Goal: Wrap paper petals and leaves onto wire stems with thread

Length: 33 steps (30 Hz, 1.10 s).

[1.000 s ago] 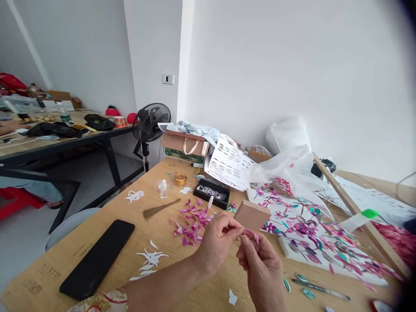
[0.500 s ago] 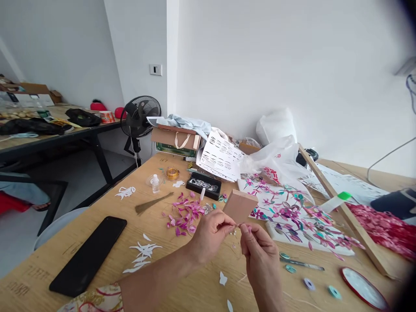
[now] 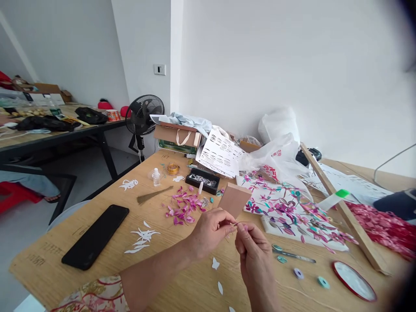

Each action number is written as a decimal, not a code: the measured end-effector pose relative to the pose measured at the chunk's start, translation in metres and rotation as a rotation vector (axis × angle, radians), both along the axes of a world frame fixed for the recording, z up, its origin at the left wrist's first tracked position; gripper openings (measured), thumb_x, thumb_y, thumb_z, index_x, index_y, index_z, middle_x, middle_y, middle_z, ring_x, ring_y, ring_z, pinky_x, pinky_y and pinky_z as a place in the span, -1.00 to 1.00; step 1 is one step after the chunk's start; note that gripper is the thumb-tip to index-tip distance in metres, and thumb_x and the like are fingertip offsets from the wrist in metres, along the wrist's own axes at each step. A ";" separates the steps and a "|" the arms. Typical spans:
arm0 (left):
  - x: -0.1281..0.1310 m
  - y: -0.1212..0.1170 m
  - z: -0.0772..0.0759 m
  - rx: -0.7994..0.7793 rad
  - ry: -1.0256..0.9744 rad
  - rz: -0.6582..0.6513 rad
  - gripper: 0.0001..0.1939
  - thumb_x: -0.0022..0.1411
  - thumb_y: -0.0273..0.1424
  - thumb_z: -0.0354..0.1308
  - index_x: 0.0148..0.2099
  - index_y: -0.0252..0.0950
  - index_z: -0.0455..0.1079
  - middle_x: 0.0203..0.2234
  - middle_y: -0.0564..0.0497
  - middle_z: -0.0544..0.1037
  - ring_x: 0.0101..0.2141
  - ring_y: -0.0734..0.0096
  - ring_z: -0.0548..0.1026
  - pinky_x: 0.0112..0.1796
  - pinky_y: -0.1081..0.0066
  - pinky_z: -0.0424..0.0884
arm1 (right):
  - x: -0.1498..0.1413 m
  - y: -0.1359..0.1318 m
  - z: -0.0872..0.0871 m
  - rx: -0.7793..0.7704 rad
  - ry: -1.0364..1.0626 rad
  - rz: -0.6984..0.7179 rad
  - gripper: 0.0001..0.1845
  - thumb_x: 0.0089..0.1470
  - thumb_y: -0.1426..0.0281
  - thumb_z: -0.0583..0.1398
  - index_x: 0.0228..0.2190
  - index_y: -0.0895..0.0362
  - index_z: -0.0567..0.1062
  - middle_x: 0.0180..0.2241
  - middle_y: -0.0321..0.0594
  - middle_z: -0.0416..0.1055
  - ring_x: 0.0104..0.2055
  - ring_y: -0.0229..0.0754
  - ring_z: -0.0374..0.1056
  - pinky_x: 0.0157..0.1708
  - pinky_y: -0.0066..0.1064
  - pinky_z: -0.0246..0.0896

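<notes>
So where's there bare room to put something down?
Bare wood shows between the black slab and the spiky white cutouts, and between the left forearm and the winged white piece. Farther back and right, it's crowded: pink petals, a wooden block and pink-and-teal flowers.

Over the table, the left hand and right hand pinch a small pink piece between them. A black phone lies near the table's near left corner, pink petals are heaped farther in, and a brown box sits at the far left corner.
</notes>
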<state>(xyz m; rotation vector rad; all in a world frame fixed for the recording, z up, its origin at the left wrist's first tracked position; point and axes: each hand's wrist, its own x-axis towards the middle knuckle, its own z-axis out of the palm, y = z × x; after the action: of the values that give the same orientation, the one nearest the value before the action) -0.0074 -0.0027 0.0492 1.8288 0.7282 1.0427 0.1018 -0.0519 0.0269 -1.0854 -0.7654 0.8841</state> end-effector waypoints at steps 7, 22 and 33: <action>0.000 0.000 0.001 0.112 0.050 0.051 -0.90 0.08 -0.46 0.07 -0.42 -0.31 0.41 -0.53 0.02 0.41 -0.45 0.48 0.35 -0.41 0.51 0.23 | -0.001 -0.001 -0.006 -0.004 0.039 -0.004 -0.78 -0.14 0.26 0.23 -0.60 0.16 0.38 -0.78 -0.49 0.02 -0.69 -0.44 -0.15 -0.69 -0.55 -0.27; -0.001 -0.004 -0.004 0.001 0.011 0.103 -0.90 0.06 -0.44 0.08 -0.43 -0.31 0.41 -0.54 0.03 0.41 -0.47 0.49 0.33 -0.45 0.52 0.22 | -0.006 0.000 -0.012 -0.017 0.080 -0.001 -0.78 -0.14 0.26 0.23 -0.59 0.16 0.37 -0.78 -0.50 0.02 -0.69 -0.45 -0.15 -0.68 -0.56 -0.26; -0.002 -0.006 -0.003 -0.011 0.007 0.116 -0.90 0.05 -0.45 0.09 -0.47 -0.33 0.39 -0.56 0.04 0.39 -0.49 0.51 0.32 -0.47 0.54 0.20 | -0.008 0.001 -0.014 -0.009 0.073 0.019 -0.77 -0.12 0.26 0.21 -0.60 0.16 0.36 -0.78 -0.50 0.00 -0.69 -0.45 -0.15 -0.69 -0.58 -0.25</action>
<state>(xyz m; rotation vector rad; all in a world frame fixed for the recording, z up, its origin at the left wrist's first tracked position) -0.0096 -0.0086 0.0460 1.7995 0.8513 1.1050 0.0933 -0.0514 0.0129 -1.0498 -0.7124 0.9390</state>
